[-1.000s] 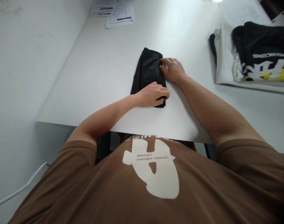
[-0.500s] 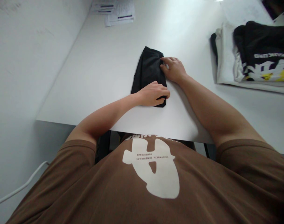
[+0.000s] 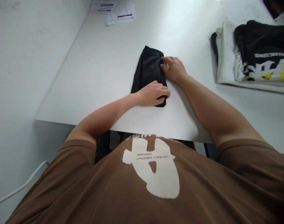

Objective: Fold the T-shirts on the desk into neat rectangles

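Note:
A folded black garment (image 3: 149, 67) lies flat on the white table, its long side running away from me. My left hand (image 3: 154, 93) reaches across its near end, fingers curled over the right edge and closed on the cloth. Farther up that same edge, my right hand (image 3: 173, 68) pinches the fabric between thumb and fingers. Part of the near end is hidden under my left hand. What kind of garment it is cannot be made out from the folds.
On the right of the white table (image 3: 97, 68) lies a stack of folded clothes (image 3: 260, 53), black on white, with a white and yellow print. Printed papers (image 3: 120, 14) rest at the far left. A wall (image 3: 18, 62) borders the table's left side, with a white cable (image 3: 22, 186) below.

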`<state>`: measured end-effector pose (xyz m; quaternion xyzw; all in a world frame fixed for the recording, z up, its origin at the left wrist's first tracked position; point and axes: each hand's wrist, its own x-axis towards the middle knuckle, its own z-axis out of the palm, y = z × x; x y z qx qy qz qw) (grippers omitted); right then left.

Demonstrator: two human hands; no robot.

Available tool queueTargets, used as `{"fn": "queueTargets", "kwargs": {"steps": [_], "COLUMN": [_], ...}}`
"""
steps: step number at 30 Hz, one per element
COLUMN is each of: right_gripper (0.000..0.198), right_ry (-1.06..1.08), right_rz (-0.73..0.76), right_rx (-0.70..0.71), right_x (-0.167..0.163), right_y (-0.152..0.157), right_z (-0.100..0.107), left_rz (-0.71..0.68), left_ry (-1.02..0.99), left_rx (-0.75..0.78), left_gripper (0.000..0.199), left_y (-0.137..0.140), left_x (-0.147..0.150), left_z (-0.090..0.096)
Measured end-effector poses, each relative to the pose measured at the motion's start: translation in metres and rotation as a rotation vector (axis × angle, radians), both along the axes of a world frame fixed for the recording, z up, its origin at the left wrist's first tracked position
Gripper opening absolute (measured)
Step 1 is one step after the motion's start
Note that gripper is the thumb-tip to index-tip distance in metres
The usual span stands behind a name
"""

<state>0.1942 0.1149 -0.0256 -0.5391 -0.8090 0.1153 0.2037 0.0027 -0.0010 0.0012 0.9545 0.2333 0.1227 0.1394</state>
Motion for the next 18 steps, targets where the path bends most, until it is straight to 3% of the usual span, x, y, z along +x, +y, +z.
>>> {"fn": "queueTargets", "kwargs": {"steps": [9, 18], "right_gripper": [0.061, 0.052], "right_ry": [-0.058, -0.042], "right_rz": [0.001, -0.004], "right_rx": [-0.025, 0.073], "right_x": [-0.002, 0.004], "right_y": [-0.002, 0.008], "right_z": [0.004, -0.009], "left_rz": [0.0, -0.001], "left_ry": [-0.015, -0.017], "left_rx": [0.018, 0.039], "left_gripper": [0.022, 0.021], "left_y": [0.001, 0.0], "left_x": [0.0, 0.0], "left_z": [-0.002, -0.001]}}
